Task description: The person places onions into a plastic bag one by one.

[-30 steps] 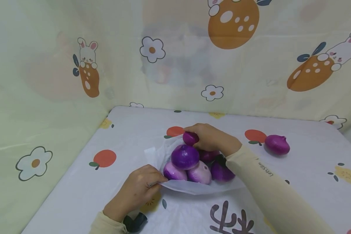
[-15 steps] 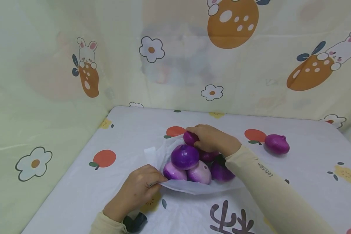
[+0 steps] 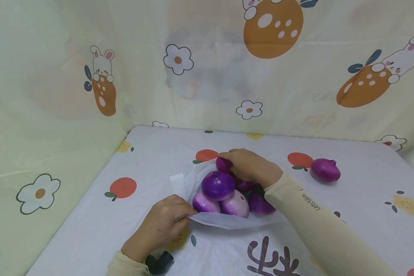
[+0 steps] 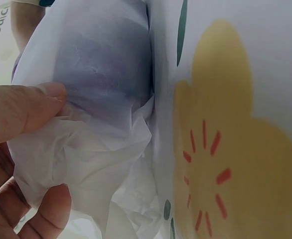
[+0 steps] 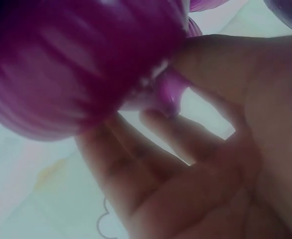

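Observation:
My left hand [image 3: 163, 217] pinches the near left edge of a white, thin plastic bag [image 3: 224, 221] between thumb and fingers. In the left wrist view, the crumpled bag [image 4: 101, 149] covers a rounded dark shape. Several purple onions lie in the bag's mouth, with one onion [image 3: 218, 186] resting on top of two paler ones. At the back of the pile my right hand [image 3: 251, 165] grips a purple onion [image 3: 223, 164], its thumb and fingers around it. In the right wrist view that onion [image 5: 81, 64] fills the upper left.
Another purple onion [image 3: 326, 170] lies apart on the right of the table, which has a fruit-patterned white cover [image 3: 155, 157]. A black object [image 3: 163, 262] is at my left wrist. A patterned curtain [image 3: 210, 88] rises behind and on the left.
Hardly anything differs. My right hand has dipped very slightly with the onion; the left hand keeps its hold on the bag. The head view has shifted a little.

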A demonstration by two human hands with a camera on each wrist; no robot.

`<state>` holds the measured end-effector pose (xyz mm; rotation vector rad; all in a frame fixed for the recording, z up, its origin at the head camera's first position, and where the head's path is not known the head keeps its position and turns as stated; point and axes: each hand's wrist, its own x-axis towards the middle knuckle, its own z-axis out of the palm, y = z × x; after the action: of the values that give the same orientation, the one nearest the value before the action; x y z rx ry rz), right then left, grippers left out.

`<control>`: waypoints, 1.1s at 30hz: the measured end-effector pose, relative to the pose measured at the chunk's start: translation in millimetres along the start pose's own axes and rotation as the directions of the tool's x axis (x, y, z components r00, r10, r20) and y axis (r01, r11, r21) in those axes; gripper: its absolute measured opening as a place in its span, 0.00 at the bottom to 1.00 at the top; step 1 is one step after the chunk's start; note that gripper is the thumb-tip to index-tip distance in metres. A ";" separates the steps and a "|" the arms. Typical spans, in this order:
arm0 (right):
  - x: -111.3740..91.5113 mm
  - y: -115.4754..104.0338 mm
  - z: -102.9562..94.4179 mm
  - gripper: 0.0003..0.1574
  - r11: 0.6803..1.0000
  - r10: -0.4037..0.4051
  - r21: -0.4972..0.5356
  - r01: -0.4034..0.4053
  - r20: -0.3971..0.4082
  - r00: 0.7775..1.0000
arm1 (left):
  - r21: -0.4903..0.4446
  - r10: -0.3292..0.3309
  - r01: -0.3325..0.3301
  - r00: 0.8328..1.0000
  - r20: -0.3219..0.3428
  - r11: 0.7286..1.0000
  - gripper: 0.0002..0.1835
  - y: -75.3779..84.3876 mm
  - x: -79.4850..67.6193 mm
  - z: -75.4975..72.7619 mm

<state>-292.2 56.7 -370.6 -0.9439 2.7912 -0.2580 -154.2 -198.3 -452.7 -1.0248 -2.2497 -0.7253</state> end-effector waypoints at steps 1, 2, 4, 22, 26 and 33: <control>-0.3 0.2 -0.2 0.35 1.000 -0.004 0.001 0.004 -0.002 1.000 | 0.001 0.001 -0.001 1.000 0.000 1.000 0.15 -0.1 0.0 0.3; -0.9 0.4 -0.8 0.34 1.000 -0.007 0.001 0.007 -0.003 1.000 | 0.001 0.000 0.000 1.000 0.001 1.000 0.15 -0.4 -0.2 0.6; -1.9 1.4 -1.5 0.34 1.000 -0.015 0.008 0.015 -0.004 1.000 | 0.004 0.003 -0.003 1.000 0.002 1.000 0.15 -0.8 -0.1 1.1; -26.7 17.2 -18.4 0.40 0.995 0.023 0.096 -0.019 -0.042 0.999 | 0.009 0.001 -0.001 1.000 0.000 1.000 0.15 1.1 1.7 2.2; -44.4 31.4 -23.6 0.40 0.995 0.015 0.102 -0.003 -0.115 0.993 | 0.004 0.003 -0.003 1.000 0.001 1.000 0.15 2.7 1.3 2.0; -74.7 68.4 -30.7 0.39 0.995 0.073 0.082 -0.057 -0.213 0.974 | -0.008 0.007 -0.007 1.000 0.000 1.000 0.16 1.7 -0.6 1.5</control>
<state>-280.6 159.2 -347.3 -0.8522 2.9775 -0.4798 -152.9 -196.6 -453.8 -1.0362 -2.2438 -0.7320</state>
